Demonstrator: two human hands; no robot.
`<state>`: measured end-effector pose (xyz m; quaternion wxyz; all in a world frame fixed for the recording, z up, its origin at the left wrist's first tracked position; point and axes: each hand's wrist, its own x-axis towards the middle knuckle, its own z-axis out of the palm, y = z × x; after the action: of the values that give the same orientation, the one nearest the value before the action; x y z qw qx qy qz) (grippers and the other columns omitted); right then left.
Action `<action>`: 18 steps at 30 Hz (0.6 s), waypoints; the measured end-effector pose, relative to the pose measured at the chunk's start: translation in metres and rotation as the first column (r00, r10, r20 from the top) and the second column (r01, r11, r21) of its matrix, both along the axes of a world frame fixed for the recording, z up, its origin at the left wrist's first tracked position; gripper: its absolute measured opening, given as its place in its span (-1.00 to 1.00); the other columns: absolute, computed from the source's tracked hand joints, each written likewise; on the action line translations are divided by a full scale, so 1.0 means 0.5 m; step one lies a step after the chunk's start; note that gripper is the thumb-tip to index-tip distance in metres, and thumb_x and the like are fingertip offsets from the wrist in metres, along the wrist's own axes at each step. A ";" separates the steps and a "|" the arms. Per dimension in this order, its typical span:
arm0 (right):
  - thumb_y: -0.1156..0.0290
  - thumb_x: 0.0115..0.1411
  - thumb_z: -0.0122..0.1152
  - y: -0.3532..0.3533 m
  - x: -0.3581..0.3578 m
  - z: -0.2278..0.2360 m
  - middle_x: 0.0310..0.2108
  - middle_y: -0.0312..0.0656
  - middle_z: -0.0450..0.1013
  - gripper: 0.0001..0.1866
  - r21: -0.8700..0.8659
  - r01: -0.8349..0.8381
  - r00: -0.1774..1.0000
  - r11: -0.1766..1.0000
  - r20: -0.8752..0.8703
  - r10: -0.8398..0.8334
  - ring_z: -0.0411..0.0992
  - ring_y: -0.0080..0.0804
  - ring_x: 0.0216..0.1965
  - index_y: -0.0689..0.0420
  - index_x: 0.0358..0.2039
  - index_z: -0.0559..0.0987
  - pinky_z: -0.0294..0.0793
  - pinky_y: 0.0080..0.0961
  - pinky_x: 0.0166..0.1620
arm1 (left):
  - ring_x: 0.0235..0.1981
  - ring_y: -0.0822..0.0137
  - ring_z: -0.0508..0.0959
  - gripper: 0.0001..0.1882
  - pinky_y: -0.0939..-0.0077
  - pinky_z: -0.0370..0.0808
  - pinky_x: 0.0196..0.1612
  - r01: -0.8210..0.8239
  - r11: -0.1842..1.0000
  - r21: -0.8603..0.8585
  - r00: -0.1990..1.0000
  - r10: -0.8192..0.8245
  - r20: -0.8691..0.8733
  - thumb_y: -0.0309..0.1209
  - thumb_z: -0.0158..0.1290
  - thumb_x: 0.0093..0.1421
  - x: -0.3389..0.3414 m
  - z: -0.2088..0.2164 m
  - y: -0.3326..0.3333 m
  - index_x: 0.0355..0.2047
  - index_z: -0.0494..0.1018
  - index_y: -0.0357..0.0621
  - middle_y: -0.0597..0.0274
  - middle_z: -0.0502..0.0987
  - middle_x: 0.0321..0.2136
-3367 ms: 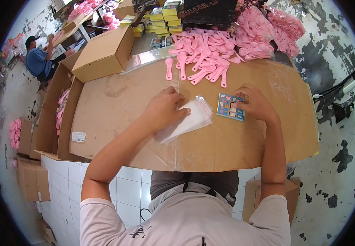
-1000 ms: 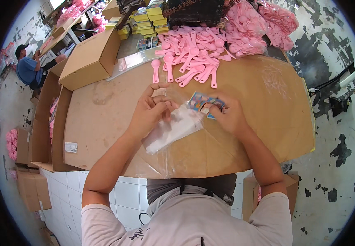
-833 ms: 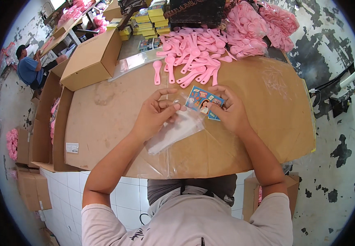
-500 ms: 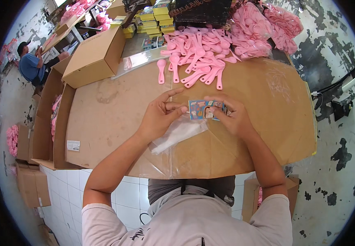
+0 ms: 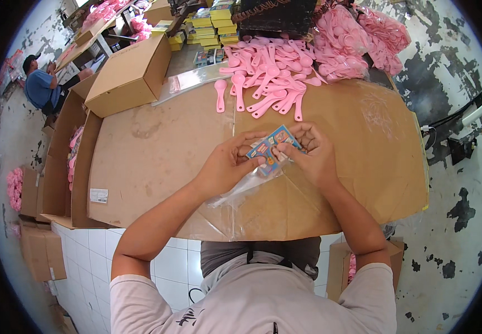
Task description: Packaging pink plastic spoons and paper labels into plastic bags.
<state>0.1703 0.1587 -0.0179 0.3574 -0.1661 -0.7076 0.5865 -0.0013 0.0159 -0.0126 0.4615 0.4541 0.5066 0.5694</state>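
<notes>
Over the middle of the cardboard-covered table, a small blue printed card [image 5: 277,146] is tilted between my hands. My right hand [image 5: 316,156] pinches it, thumb on the printed face. My left hand [image 5: 227,161] is closed at the card's lower left, its thumb pressing on a clear plastic bag [image 5: 244,188]. The bag trails below the card towards me, and the card's lower part appears to overlap its mouth. Exactly how far the card sits inside is hard to see. Beyond my hands lies a loose heap of pink plastic spoons [image 5: 269,72].
Bagged pink spoons [image 5: 344,44] stand at the back right, beside a dark box [image 5: 274,19]. Yellow-edged card stacks [image 5: 221,22] are at the back. Flat clear bags [image 5: 191,80] lie near a closed carton [image 5: 129,75]. An open carton [image 5: 79,167] borders the left edge. Another person [image 5: 43,86] sits far left.
The card has turned from level to tilted, its right end up, and has come over the bag's mouth. My left hand has moved slightly right, closer to my right hand.
</notes>
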 end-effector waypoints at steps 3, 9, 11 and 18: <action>0.43 0.37 0.21 0.007 0.001 -0.007 -0.23 -0.22 0.57 -0.77 -0.019 -0.059 0.995 0.998 0.075 0.060 0.53 -0.55 -0.24 0.28 -0.04 0.56 0.50 -0.60 -0.15 | -0.16 0.51 0.60 -0.44 0.58 0.53 -0.06 -0.014 0.999 0.032 1.000 0.013 0.021 -0.62 0.09 0.33 -0.002 0.001 -0.003 0.32 0.24 -0.29 0.16 0.66 -0.20; 0.24 0.49 -0.02 0.013 -0.025 0.020 -0.22 -0.21 0.55 -0.64 0.148 -0.296 0.955 0.944 0.073 0.289 0.49 -0.46 -0.19 0.29 -0.07 0.58 0.48 -0.44 -0.09 | -0.37 0.63 0.51 -0.45 0.70 0.46 -0.28 -0.103 0.994 0.048 0.995 0.102 0.016 -0.58 0.12 0.33 -0.010 -0.016 -0.005 0.31 0.26 -0.30 0.25 0.63 -0.28; 0.27 0.48 -0.03 0.052 -0.052 0.057 -0.07 -0.12 0.51 -0.67 0.144 -0.284 0.917 0.948 0.329 0.225 0.47 -0.35 -0.05 0.23 -0.02 0.59 0.42 -0.40 0.06 | -0.37 0.65 0.50 -0.45 0.71 0.45 -0.30 -0.146 0.989 0.017 0.989 0.146 0.001 -0.56 0.13 0.33 -0.009 0.001 -0.010 0.31 0.26 -0.30 0.29 0.62 -0.30; 0.35 0.26 0.18 0.138 -0.285 -0.039 0.06 -0.18 0.46 -0.67 0.806 -0.292 0.943 0.514 0.153 0.296 0.45 -0.26 0.07 0.07 0.03 0.55 0.48 -0.34 0.05 | -0.31 0.67 0.52 -0.50 0.68 0.46 -0.31 -0.111 0.984 0.140 0.992 0.118 -0.037 -0.49 0.14 0.34 -0.006 0.039 -0.031 0.26 0.35 -0.24 0.34 0.62 -0.22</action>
<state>0.0280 0.2276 -0.0375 0.2901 0.1415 -0.9147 0.2433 -0.0044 0.0002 0.0067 0.3840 0.4677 0.5016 0.6182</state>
